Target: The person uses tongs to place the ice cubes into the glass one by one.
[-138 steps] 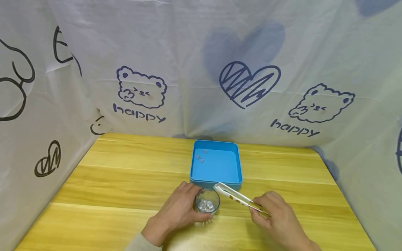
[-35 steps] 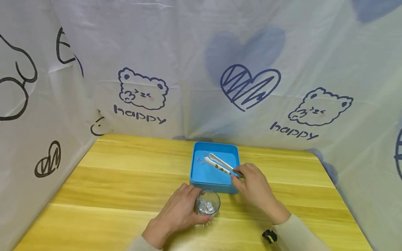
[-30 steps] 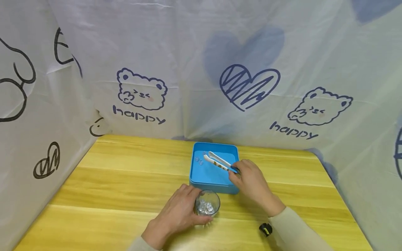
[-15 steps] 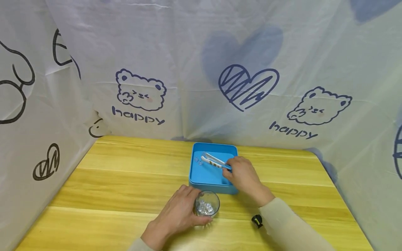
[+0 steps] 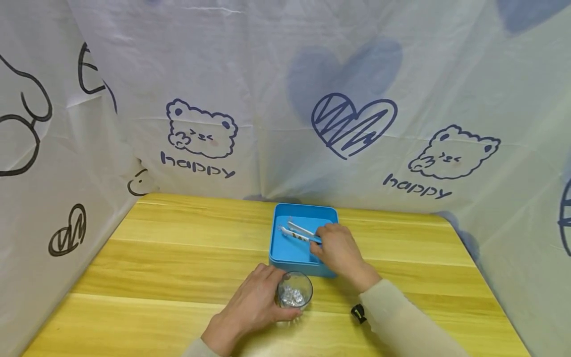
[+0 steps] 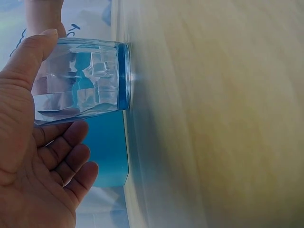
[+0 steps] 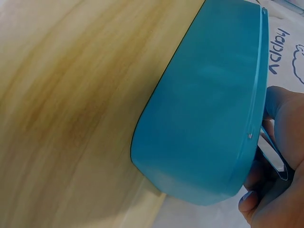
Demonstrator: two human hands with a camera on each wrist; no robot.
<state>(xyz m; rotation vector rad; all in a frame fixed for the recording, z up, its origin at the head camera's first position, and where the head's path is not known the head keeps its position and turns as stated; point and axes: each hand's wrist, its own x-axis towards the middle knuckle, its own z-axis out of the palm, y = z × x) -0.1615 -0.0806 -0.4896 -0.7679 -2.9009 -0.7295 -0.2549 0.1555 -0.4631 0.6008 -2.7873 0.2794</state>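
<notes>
My left hand [image 5: 252,305] grips a clear drinking glass [image 5: 304,283] standing on the table, thumb on the near side. Several clear ice-like cubes [image 5: 292,296] lie in the bottom of this glass. In the left wrist view the thumb and forefinger span the glass [image 6: 71,78], the other fingers curled below it. My right hand [image 5: 341,252] holds tongs [image 5: 296,235] with white arms, reaching over the blue box. The tongs' tips are spread apart among a few clear cubes [image 5: 290,219] at the box's left side. In the right wrist view, the box wall hides the tips.
The square blue box [image 5: 299,267] stands just behind the glass, with its wall [image 7: 199,104] filling much of the right wrist view. A black wrist device [image 5: 358,313] hangs by the right sleeve. White printed cloth [image 5: 285,99] closes off the wooden table [image 5: 178,258] behind and at the sides.
My right hand has carried the tongs from beside the glass into the blue box, then further left to the cubes; their tips drew closer, then spread. The left hand and glass stayed put.
</notes>
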